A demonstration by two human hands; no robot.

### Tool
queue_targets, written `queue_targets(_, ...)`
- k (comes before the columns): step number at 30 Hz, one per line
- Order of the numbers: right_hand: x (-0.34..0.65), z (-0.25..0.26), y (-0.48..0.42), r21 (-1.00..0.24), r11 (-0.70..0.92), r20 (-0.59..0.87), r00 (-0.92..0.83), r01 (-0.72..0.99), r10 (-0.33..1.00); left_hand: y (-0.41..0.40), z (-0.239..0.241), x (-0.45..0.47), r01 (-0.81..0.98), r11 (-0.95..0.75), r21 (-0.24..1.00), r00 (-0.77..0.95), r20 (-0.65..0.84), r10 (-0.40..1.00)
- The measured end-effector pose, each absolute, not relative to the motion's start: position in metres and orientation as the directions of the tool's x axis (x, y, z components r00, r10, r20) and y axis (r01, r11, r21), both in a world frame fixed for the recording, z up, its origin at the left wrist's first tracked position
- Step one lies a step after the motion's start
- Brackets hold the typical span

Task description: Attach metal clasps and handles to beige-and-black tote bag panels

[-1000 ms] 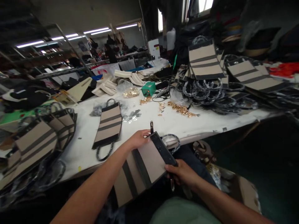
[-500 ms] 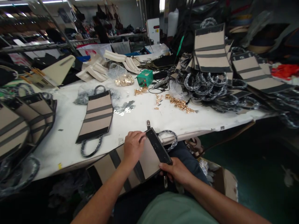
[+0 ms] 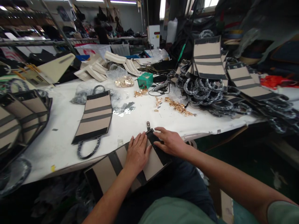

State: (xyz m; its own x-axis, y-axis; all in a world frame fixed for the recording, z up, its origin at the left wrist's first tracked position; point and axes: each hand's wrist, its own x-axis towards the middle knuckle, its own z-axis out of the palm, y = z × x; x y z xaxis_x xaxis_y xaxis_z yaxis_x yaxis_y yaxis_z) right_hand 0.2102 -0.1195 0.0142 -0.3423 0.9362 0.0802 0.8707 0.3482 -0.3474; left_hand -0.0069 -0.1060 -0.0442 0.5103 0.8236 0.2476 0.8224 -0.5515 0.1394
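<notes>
A beige handbag panel (image 3: 154, 161) with black bands lies slanted across my lap and the table's front edge. My left hand (image 3: 137, 152) rests flat on it, fingers stretched toward its black end strip. My right hand (image 3: 170, 141) is at that strip's far corner, its thumb and fingers apart and touching the black surface. From the corner near both hands a small strap with a metal fitting (image 3: 148, 125) sticks out onto the table. The panel's carrying handle is hidden from view now.
Another bag panel (image 3: 94, 115) with wrapped handles lies on the white table (image 3: 130, 130). Stacked panels stand left (image 3: 30, 113) and right (image 3: 207, 57). Gold metal fittings (image 3: 178, 107), silver plates (image 3: 126, 108), a green box (image 3: 144, 80) and a corded pen-like tool (image 3: 160, 86) lie mid-table.
My right hand has left the panel's near edge and moved up to the far corner of the black strip. My left hand has flattened onto the panel. The view has shifted slightly.
</notes>
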Motion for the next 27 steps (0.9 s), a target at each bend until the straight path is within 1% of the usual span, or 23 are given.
queue_targets(2,0.202,0.011,-0.103,-0.318,0.375,0.022,-0.389,0.871,0.921,-0.103,-0.042,-0.007,0.824,-0.543,0.163,0.505,0.221,0.834)
queue_targets(4,0.2,0.007,-0.096,-0.317,0.375,-0.01,-0.399,0.871,0.917,-0.102,-0.04,-0.007,0.825,-0.531,0.194,0.494,0.209,0.844)
queue_targets(8,0.204,0.004,-0.093,-0.369,0.341,-0.028,-0.377,0.865,0.926,-0.101,-0.04,-0.007,0.809,-0.528,0.259,0.482,0.223,0.848)
queue_targets(11,0.206,0.004,-0.091,-0.408,0.326,-0.041,-0.374,0.853,0.926,-0.101,-0.04,-0.008,0.8,-0.531,0.28,0.482,0.225,0.846)
queue_targets(16,0.206,0.003,-0.091,-0.415,0.34,-0.045,-0.392,0.844,0.919,-0.102,-0.041,-0.007,0.811,-0.534,0.241,0.496,0.203,0.845)
queue_targets(23,0.21,0.0,-0.094,-0.386,0.37,-0.066,-0.426,0.845,0.902,-0.106,-0.044,-0.003,0.82,-0.546,0.169,0.519,0.179,0.835)
queue_targets(27,0.212,-0.001,-0.094,-0.363,0.373,-0.086,-0.43,0.854,0.899,-0.105,-0.046,-0.004,0.808,-0.564,0.17,0.531,0.205,0.822)
